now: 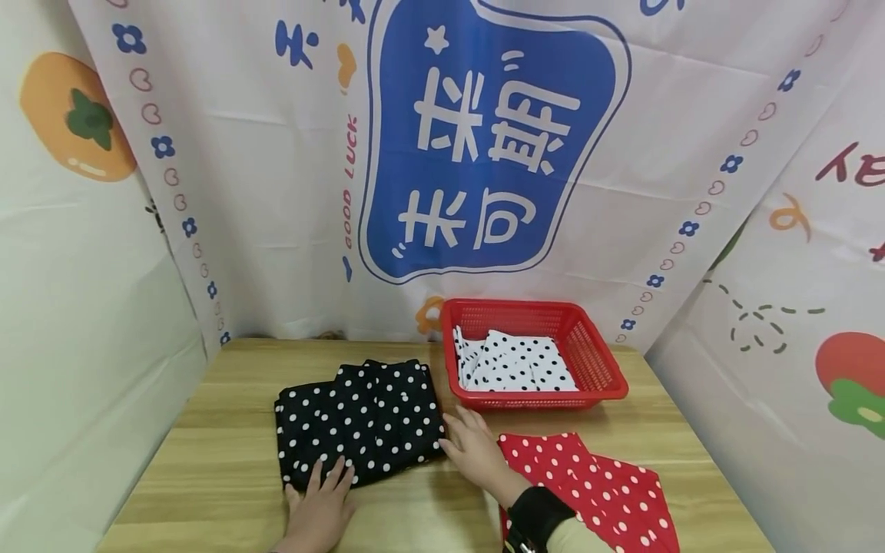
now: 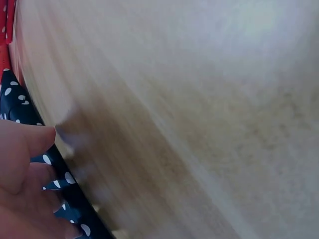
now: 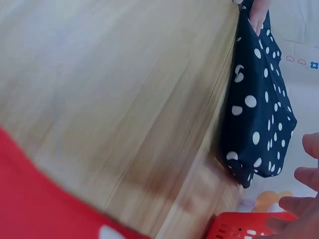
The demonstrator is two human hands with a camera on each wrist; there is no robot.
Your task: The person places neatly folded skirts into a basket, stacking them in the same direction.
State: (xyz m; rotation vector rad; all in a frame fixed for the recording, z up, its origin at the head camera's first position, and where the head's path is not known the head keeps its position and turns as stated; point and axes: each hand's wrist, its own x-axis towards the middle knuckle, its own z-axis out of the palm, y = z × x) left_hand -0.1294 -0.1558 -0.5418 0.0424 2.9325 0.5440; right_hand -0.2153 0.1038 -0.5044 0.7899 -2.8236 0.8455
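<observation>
A folded black cloth with white polka dots lies on the wooden table, left of its middle. My left hand rests with spread fingers on the near edge of this cloth, toward its left corner. In the left wrist view, the fingers lie along the dark dotted edge. My right hand is at the cloth's right edge, its fingers extended and fingertips right at the fabric. The right wrist view shows the right-hand fingers apart from one another, beside the cloth's end.
A red plastic basket stands at the back right, with a folded white cloth with black dots inside. A red cloth with white dots lies at the front right, partly under my right forearm. Printed fabric hangs behind the wooden table.
</observation>
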